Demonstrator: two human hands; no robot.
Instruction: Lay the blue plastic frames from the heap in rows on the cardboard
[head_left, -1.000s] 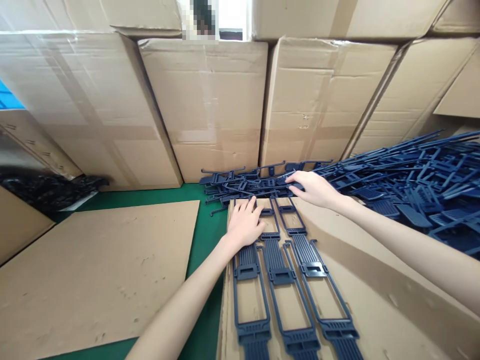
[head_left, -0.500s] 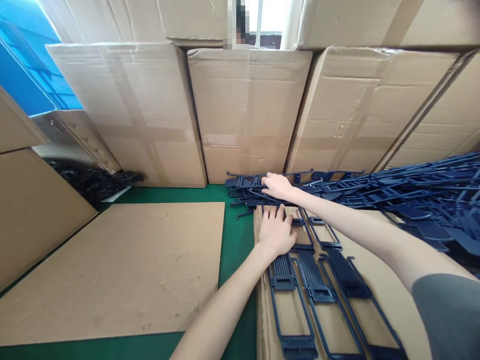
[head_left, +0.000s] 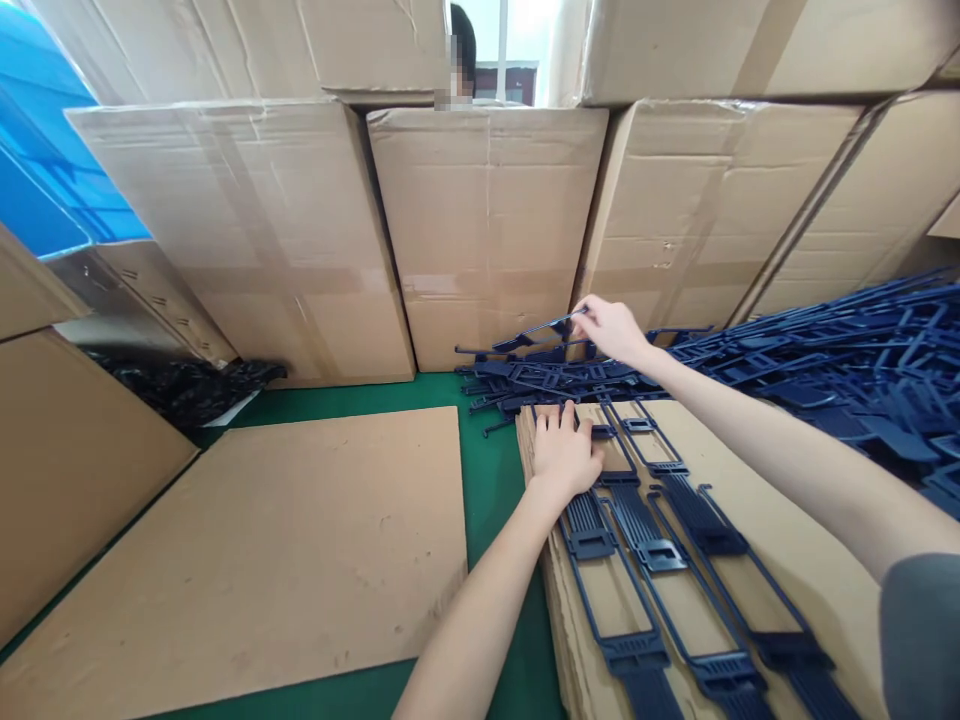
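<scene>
My right hand (head_left: pixel 611 328) pinches one end of a dark blue plastic frame piece (head_left: pixel 536 330), which tilts above the near end of a tangled pile (head_left: pixel 817 365) of similar pieces. My left hand (head_left: pixel 564 458) lies palm down, fingers spread, on the far left corner of a cardboard stack (head_left: pixel 814 520). Under and beside it are dark blue frame pieces (head_left: pixel 660 556), laid flat in rows, each with a rectangular opening and a ribbed part. What lies directly beneath my left palm is hidden.
Large cardboard boxes (head_left: pixel 487 220) form a wall at the back. On the green surface (head_left: pixel 487 500) a flat cardboard sheet (head_left: pixel 300 540) lies to the left. Black plastic film (head_left: pixel 180 385) and another box (head_left: pixel 82 480) stand at far left. Part of a person (head_left: pixel 465 50) shows behind the boxes.
My right hand has risen from the pile, moving right and up with a frame piece in it. My left hand stays on the stack's corner. The view has shifted slightly.
</scene>
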